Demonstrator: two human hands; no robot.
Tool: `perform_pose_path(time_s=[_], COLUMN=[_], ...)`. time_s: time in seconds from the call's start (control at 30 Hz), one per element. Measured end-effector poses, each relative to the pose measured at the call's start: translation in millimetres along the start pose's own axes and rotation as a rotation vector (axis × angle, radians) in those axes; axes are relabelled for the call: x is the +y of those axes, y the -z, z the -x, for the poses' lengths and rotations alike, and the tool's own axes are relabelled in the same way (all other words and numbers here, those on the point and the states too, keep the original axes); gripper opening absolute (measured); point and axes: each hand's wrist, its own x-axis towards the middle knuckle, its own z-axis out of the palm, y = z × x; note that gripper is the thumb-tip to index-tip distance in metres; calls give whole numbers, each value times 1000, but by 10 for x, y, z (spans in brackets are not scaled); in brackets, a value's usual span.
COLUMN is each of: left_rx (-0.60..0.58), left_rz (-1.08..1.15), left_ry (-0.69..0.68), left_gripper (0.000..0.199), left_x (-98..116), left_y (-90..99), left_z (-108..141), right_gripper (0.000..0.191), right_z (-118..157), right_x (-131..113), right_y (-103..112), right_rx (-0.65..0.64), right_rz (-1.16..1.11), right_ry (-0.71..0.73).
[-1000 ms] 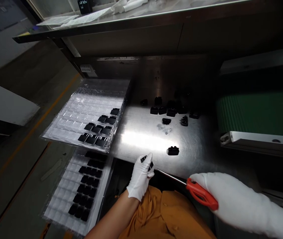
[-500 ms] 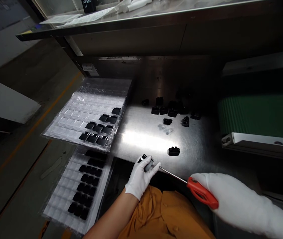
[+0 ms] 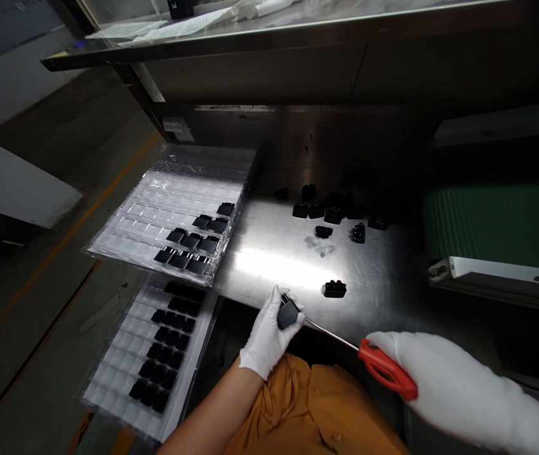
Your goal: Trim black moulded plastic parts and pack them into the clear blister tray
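Observation:
My gloved left hand (image 3: 267,332) is closed around a small black plastic part (image 3: 288,313), gripping it between thumb and fingers just off the table's front edge. The part's flat, smooth face is turned up. In my gloved right hand (image 3: 392,354) is a red-handled tool (image 3: 385,370) with a long, thin metal shaft (image 3: 332,333). That shaft points left, and its far end meets the fingertips of my left hand; the tip itself is hidden. On the metal table, a black part (image 3: 335,289) with bumps along its top lies closest to my hands.
Several more black parts (image 3: 334,215) lie farther back on the steel table (image 3: 269,259). To the left, a clear plastic tray (image 3: 141,208) holds rows of black parts, above a lower tray (image 3: 122,354). A green conveyor belt (image 3: 496,221) stands at right; a shelf (image 3: 273,30) overhangs the back.
My left hand has turned the black part, so its flat face now shows more fully. The red-handled tool stays in nearly the same place. The whole view has shifted slightly.

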Motion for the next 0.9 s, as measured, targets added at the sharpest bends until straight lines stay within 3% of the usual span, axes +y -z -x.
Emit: perform_pose_path(time_s=[0.5,0.63,0.77,0.9], left_rx=[-144,-138,-45,50], left_rz=[-91,29,303,584], left_ry=[18,75,170,297], left_gripper=[50,40,8,12], left_x=[15,14,35,56], left_y=[170,175,100,43], left_z=[-62,-79,-91,-90], right_gripper=[13,13,15,13], right_z=[29,40,32,7], right_x=[20,-14,-53,-47], right_y=[125,109,63,-6], right_rx=[-47,-43,-52,-8], right_rz=[-12,-16,-10,7], right_ry=[-19,10,8,9])
